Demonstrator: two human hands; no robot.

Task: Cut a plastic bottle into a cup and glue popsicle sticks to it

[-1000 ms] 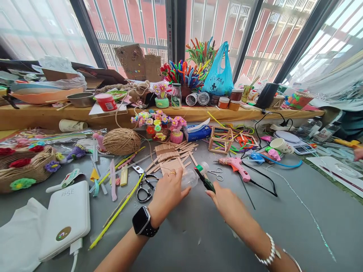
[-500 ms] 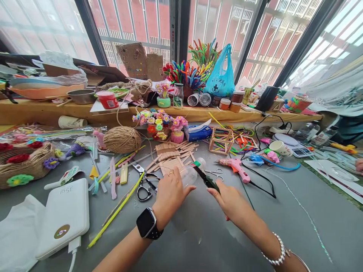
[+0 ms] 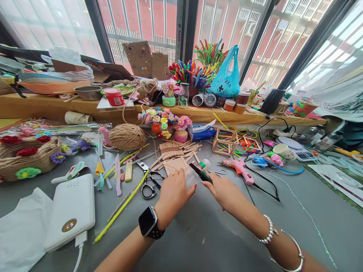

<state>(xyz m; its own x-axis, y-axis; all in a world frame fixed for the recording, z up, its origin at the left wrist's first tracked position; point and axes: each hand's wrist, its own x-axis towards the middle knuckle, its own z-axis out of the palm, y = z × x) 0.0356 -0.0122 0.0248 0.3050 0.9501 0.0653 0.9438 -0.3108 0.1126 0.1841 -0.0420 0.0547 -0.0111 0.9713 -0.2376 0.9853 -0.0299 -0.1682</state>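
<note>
A clear plastic bottle lies on the grey table, and my left hand is closed around its near left part. My right hand grips the dark green handle of a craft knife. Its dark blade rests across the bottle, close to the neck end; whether it has gone through the plastic cannot be seen. Just left of my left hand are black-handled scissors. Beyond the bottle lie wooden craft sticks, and small metal scissors sit past the knife.
A pink glue gun with a black cord lies to the right. At left stand a white power bank with a cable and a twine basket. A twine ball and a stick frame are farther back, below a crowded shelf.
The view has swung slightly left, so the scene sits farther right. Against the table, the knife and my right hand have moved a little left along the bottle; both grips are kept.
</note>
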